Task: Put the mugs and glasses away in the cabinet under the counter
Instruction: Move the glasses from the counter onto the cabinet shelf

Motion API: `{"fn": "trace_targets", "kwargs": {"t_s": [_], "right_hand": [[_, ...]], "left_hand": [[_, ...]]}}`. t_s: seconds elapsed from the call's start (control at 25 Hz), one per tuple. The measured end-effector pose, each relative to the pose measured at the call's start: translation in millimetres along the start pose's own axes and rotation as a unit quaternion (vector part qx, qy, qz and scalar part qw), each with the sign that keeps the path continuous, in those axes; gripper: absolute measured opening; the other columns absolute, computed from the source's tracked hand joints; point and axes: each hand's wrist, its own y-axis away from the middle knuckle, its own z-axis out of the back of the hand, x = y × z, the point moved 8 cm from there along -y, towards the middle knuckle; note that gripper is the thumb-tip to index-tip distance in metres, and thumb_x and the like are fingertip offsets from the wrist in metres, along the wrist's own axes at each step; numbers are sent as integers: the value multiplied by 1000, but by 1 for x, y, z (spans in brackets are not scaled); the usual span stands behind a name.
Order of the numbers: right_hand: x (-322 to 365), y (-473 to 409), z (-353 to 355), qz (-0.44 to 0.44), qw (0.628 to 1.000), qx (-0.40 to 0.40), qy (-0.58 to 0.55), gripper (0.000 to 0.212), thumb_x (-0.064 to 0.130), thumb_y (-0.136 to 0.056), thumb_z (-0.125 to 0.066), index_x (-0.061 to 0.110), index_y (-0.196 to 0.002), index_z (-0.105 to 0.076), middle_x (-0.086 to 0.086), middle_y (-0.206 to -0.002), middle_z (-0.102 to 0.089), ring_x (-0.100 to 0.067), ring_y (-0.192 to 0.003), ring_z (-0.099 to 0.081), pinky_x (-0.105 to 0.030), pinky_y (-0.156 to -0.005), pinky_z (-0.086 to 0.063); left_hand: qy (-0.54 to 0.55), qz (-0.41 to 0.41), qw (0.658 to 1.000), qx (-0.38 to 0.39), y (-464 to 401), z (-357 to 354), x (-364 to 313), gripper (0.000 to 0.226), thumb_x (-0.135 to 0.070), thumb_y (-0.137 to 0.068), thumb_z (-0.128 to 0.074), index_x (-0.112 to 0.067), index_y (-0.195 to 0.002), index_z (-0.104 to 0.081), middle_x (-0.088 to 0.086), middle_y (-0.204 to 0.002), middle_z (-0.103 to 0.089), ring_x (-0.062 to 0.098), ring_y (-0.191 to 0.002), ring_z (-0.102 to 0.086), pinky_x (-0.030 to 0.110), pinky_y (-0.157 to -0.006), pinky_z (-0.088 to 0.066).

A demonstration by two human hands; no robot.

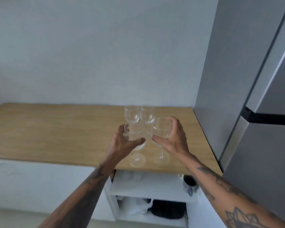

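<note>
Several clear wine glasses stand together on the wooden counter (56, 129) near its right end. My left hand (123, 142) wraps the bowl of the front left wine glass (135, 134), thumb across its front. My right hand (173, 139) cups the bowl of the front right wine glass (161, 129). Both glasses' feet rest on the counter. Two more wine glasses (132, 115) (147, 115) stand just behind, untouched. Below the counter edge the cabinet (151, 191) is open; its upper shelf holds small glasses (132, 176) and a dark grey mug (190, 184).
A tall grey fridge (262, 112) stands tight against the counter's right end. The cabinet's lower shelf holds a white plastic bag (138, 208) and a dark object (168, 209). White cabinet fronts (39, 183) run to the left, with a plain wall behind the counter.
</note>
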Motion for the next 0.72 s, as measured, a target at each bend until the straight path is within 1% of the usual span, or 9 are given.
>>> {"fn": "trace_targets", "kwargs": {"t_s": [0.08, 0.2, 0.28, 0.4, 0.48, 0.56, 0.6, 0.64, 0.72], "right_hand": [[-1, 30, 19, 1, 1000, 1, 7, 91, 38, -60, -85, 22, -135, -36, -4, -137, -47, -22, -121, -48, -33, -95, -44], [-16, 69, 34, -17, 1000, -3, 13, 90, 39, -61, -83, 21, -134, -35, -4, -137, -46, -21, -120, -47, -31, -94, -42], [-36, 95, 33, -34, 999, -3, 17, 89, 41, -59, -82, 21, -132, -35, -3, -135, -47, -20, -119, -47, -31, -93, -42], [-82, 133, 20, -72, 997, -11, 17, 87, 41, -57, -82, 22, -130, -37, -2, -132, -49, -17, -118, -48, -32, -93, -45], [-116, 153, 6, -99, 995, -7, 12, 87, 39, -56, -82, 22, -130, -38, 0, -131, -50, -16, -118, -49, -38, -96, -48], [-152, 165, -12, -117, 993, 7, 8, 86, 36, -58, -83, 21, -130, -38, 0, -129, -50, -18, -117, -51, -43, -99, -46], [-173, 166, -22, -123, 992, 12, 6, 85, 35, -59, -83, 21, -130, -38, 0, -128, -50, -18, -116, -51, -41, -99, -46], [-194, 166, -33, -132, 991, 12, 4, 85, 34, -60, -83, 21, -131, -38, -1, -129, -49, -17, -116, -50, -35, -97, -46], [-235, 161, -56, -139, 990, 4, 2, 85, 32, -60, -84, 20, -131, -38, -2, -130, -49, -14, -117, -49, -21, -87, -43]], "left_hand": [[0, 7, 1000, 1, 35, -3, -4, 91, -59, -51, -84, -22, -126, -48, -18, -97, -57, -2, -73, -62, 19, -57, -48], [0, 14, 1000, 2, 76, -12, 2, 87, -47, -58, -88, -16, -129, -48, -6, -108, -57, -1, -80, -59, 13, -54, -46], [5, 27, 1000, 13, 102, -26, 18, 89, -49, -58, -88, -16, -130, -47, -7, -110, -56, -2, -82, -60, 6, -52, -44], [-16, 54, 998, 30, 131, -55, 58, 94, -58, -54, -85, -19, -131, -48, -6, -115, -60, 8, -92, -64, 12, -65, -46], [-33, 69, 996, 37, 144, -77, 88, 91, -60, -53, -84, -21, -128, -51, -7, -115, -63, 11, -96, -64, 19, -73, -51], [-36, 82, 995, 40, 151, -101, 117, 84, -59, -55, -84, -23, -124, -52, -8, -111, -63, 10, -93, -64, 15, -66, -48], [-38, 89, 995, 41, 150, -115, 134, 81, -59, -56, -83, -25, -121, -51, -9, -109, -61, 8, -90, -63, 12, -60, -43], [-40, 94, 994, 42, 148, -130, 150, 77, -59, -56, -83, -27, -118, -49, -9, -107, -60, 6, -88, -63, 11, -57, -39], [-36, 94, 994, 40, 136, -160, 185, 77, -59, -56, -82, -30, -118, -46, -10, -106, -58, 4, -88, -61, 12, -56, -37]]}}
